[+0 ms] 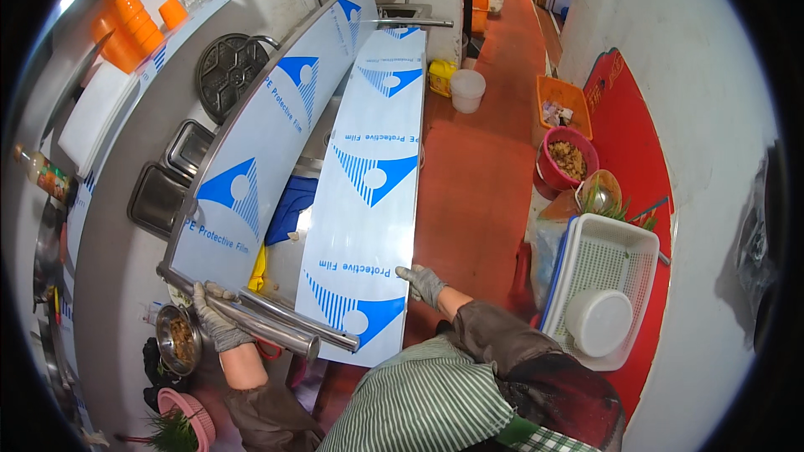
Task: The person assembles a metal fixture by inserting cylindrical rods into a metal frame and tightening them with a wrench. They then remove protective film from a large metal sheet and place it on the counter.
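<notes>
A long steel shelf unit stretches away from me, its panels covered in white film with blue printed shapes. Its left panel point(230, 192) is tilted upright, while the right panel point(368, 176) faces up. Thick steel tubes point(280, 326) stick out at the near end. My left hand point(219, 315), in a grey work glove, is closed around the near end of the left panel by the tubes. Also gloved, my right hand point(423, 285) grips the right panel's outer edge, with fingertips on top of the film.
Against the right wall stand a red board point(641, 276), a white basket point(643, 272) with a tub, a pink bucket point(544, 169) and an orange crate point(590, 127). A white bucket point(467, 92) stands beside the far panel. Near my left arm are a metal bowl point(191, 360) and pink basket point(197, 414).
</notes>
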Motion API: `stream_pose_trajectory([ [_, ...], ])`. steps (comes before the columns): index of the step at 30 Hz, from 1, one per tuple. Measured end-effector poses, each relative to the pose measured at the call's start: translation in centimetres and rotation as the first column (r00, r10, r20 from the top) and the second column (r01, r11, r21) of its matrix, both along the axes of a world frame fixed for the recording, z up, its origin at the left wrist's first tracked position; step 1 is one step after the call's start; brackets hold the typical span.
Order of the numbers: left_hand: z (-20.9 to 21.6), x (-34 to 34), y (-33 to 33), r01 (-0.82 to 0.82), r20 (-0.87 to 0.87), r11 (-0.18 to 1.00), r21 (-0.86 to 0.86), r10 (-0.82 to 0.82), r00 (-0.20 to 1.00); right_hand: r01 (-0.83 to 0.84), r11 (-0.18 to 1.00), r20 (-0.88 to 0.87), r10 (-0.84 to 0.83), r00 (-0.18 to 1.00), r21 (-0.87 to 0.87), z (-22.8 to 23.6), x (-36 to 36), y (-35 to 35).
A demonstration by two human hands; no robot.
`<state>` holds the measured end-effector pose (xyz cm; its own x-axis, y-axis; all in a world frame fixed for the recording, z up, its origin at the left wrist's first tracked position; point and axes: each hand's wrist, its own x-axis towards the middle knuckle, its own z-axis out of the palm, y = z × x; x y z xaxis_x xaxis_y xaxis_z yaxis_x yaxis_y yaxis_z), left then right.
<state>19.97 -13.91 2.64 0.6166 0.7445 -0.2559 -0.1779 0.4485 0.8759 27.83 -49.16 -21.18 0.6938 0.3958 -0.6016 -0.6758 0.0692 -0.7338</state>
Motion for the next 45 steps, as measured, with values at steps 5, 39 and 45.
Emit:
stream_pose_trajectory([
  [5, -0.2, 1.1, 0.1, 0.007, 0.080, 1.000, -0.016, -0.006, 0.997, 0.004, 1.000, -0.012, -0.004, 1.000, -0.007, 0.7, -0.4, -0.3],
  [39, 0.1, -2.8, 5.2, 0.095, -0.142, 0.995, 0.005, -0.093, 0.985, -0.066, 0.995, -0.045, 0.063, 0.997, -0.070, -0.8, 1.1, -4.3],
  [45, 0.3, -3.1, 5.3, 0.179, -0.182, 0.984, 0.016, -0.173, 0.968, -0.008, 0.997, -0.027, 0.006, 1.000, -0.079, -4.2, 1.0, -3.5],
])
